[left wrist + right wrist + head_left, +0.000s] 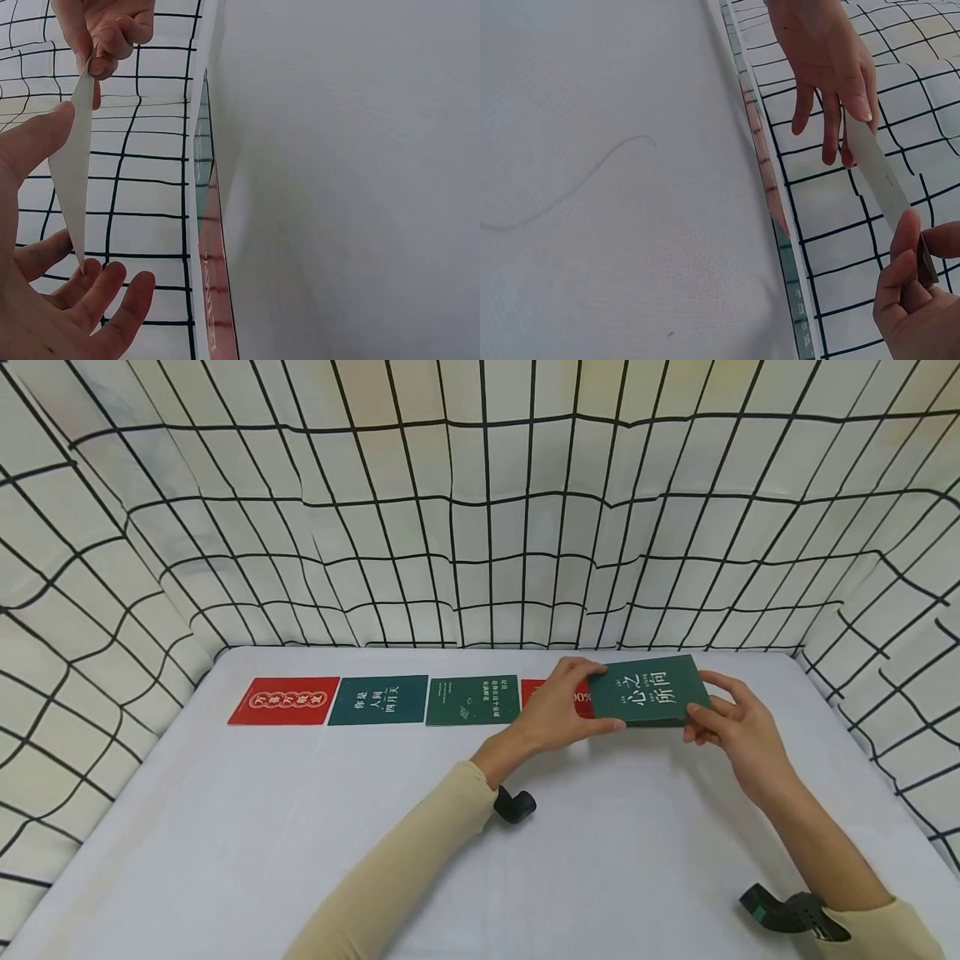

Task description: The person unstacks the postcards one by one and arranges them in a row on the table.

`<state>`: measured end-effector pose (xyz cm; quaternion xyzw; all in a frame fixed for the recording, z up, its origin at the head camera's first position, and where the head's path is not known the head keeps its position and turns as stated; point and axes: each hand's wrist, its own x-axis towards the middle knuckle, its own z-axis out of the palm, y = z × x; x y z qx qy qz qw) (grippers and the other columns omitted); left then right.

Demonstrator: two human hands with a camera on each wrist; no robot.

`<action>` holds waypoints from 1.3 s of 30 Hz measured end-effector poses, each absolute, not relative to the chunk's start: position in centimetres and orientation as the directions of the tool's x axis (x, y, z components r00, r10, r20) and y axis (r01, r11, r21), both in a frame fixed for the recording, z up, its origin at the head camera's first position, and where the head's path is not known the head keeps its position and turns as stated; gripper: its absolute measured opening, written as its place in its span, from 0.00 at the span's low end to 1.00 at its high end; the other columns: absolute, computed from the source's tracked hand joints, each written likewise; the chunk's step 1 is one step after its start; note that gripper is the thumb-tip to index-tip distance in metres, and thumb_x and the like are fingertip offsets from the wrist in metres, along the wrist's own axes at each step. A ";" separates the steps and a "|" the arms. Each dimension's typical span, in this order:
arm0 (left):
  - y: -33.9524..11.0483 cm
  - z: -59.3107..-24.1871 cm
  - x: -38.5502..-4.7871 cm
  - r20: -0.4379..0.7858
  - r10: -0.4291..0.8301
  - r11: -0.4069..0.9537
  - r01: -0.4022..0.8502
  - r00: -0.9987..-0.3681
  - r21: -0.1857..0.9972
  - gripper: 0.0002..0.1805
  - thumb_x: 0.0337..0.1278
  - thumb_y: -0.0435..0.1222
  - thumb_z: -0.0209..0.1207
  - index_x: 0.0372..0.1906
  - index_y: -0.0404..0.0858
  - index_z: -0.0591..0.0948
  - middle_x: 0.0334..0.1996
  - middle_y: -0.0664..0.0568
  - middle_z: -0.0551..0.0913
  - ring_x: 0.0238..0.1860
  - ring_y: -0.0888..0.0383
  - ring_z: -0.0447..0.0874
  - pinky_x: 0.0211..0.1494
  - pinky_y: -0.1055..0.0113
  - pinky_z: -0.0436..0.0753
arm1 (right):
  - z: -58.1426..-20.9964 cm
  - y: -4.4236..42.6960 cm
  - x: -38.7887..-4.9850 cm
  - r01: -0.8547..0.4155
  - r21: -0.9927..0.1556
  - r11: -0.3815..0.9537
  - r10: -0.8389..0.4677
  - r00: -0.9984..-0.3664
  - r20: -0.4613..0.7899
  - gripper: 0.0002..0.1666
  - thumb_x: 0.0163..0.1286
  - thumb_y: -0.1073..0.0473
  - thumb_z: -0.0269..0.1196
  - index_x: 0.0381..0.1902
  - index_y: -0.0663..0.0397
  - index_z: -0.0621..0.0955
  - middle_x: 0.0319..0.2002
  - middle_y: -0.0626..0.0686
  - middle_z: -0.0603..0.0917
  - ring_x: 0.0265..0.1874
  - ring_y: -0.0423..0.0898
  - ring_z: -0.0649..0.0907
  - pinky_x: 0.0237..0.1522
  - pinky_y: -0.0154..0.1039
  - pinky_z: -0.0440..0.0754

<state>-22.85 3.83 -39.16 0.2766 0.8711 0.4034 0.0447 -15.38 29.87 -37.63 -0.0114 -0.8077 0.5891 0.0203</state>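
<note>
A green card with white Chinese characters point(651, 690) is held tilted above the right end of a row of cards. My right hand point(738, 727) pinches its right edge between thumb and fingers. At the card's left end, my left hand point(551, 706) has its thumb at the lower edge and its fingertips at the upper edge. In the left wrist view the card's pale back point(75, 165) shows nearly edge-on. A red card point(536, 692) lies partly hidden behind the left hand. Beside it, another green card point(791, 289) lies under the held one.
Leftward in the row lie a green card with small writing point(472, 700), a dark teal card point(378, 700) and a red card with ringed characters point(283, 701). They rest on a white-covered table point(300, 827). Black-gridded white cloth point(510, 527) rises behind and at both sides.
</note>
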 end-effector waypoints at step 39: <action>7.6 -39.6 -23.2 0.134 0.551 0.557 0.483 -0.824 0.676 0.44 0.58 0.52 0.72 0.77 0.48 0.67 0.79 0.53 0.64 0.77 0.55 0.65 0.71 0.61 0.80 | -38.0 33.1 -16.3 0.055 -0.997 -0.054 0.186 -0.981 -0.064 0.34 0.78 0.66 0.59 0.77 0.56 0.63 0.48 0.47 0.77 0.42 0.34 0.84 0.44 0.28 0.88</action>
